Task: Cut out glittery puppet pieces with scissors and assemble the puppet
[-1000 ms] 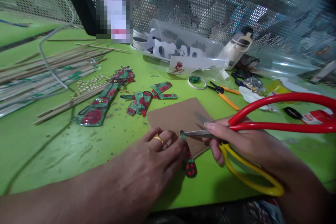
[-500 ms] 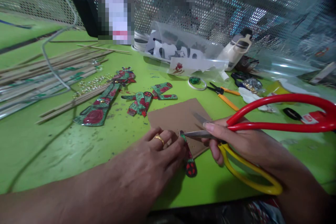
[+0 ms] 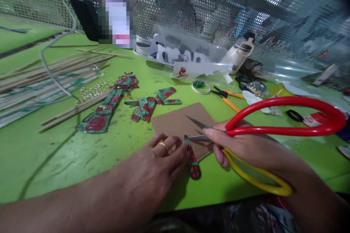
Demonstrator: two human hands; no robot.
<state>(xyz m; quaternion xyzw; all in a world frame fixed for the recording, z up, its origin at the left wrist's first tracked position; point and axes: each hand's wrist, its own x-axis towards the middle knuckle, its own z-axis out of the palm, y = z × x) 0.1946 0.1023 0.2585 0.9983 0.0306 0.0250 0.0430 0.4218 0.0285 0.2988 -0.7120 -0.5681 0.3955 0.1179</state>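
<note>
My left hand (image 3: pixel 157 162), with a gold ring on one finger, presses a small red-and-green painted cutout piece (image 3: pixel 193 163) against the edge of a brown cardboard square (image 3: pixel 180 122). My right hand (image 3: pixel 240 145) grips large scissors (image 3: pixel 273 131) with one red and one yellow handle loop. The blades are apart. The lower blade tip (image 3: pixel 191 138) touches the top end of the piece, just beside my left fingertips.
Several more painted cutouts (image 3: pixel 105 111) lie on the green table (image 3: pixel 54 153), beside bamboo sticks (image 3: pixel 49 76) and small gold beads (image 3: pixel 93 89). Orange-handled pliers (image 3: pixel 228 98), a tape ring (image 3: pixel 201 87), a plastic bag of prints (image 3: pixel 188 56) and a perforated metal screen (image 3: pixel 218 3) stand behind.
The view has shifted slightly. The scissors' upper blade has lifted a little from the lower one; both hands stay at the small piece.
</note>
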